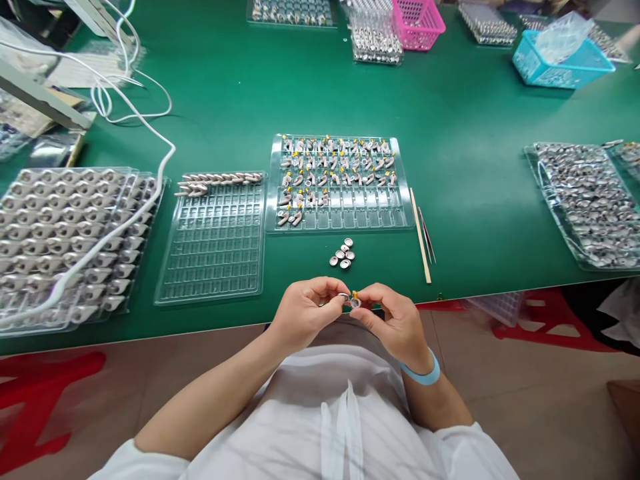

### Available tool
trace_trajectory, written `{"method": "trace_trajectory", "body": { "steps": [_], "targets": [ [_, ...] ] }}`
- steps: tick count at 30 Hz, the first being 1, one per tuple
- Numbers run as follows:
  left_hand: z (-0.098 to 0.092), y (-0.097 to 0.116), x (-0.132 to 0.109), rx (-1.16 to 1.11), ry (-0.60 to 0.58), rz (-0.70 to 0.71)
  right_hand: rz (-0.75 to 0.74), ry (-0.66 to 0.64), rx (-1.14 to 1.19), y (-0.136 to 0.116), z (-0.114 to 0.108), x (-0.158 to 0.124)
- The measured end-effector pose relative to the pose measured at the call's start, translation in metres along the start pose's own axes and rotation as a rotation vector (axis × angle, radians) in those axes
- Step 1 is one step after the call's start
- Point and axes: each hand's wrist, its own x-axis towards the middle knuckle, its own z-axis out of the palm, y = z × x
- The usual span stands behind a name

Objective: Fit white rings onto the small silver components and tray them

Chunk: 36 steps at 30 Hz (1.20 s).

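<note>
Head view | left hand [309,312], fingertips closed, pinches round metal piece [343,295] | right hand [393,325] likewise pinches yellow-tipped metal part [355,303], just beside it | both near edge of green table [470,167] | beyond, loose metal cups [341,255] | farther, partly filled clear tray [373,218]

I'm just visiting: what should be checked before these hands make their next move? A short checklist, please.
1. Left hand gripping the metal piece: ok.
2. Right hand gripping the yellow-tipped part: ok.
3. Those two touching: cannot tell, too small.
4. Loose caps near the hands: ok, a small cluster just beyond them.
5. Middle tray full: not ok, front two rows partly filled.
6. Tweezers nearby: ok, beside the stick.
</note>
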Motion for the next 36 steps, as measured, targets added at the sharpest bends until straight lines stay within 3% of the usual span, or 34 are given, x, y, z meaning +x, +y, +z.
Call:
{"method": "trace_trajectory", "body": {
  "steps": [15, 36],
  "targets": [
    [-0.003, 0.002, 0.005, -0.106, -0.053, -0.075, 0.175, 0.085, 0.157, 0.007, 0.003, -0.001],
    [0.004, -0.004, 0.006, -0.056, 0.04, -0.045, 0.105, 0.032, 0.167, 0.013, 0.004, -0.004]
  ]
}}
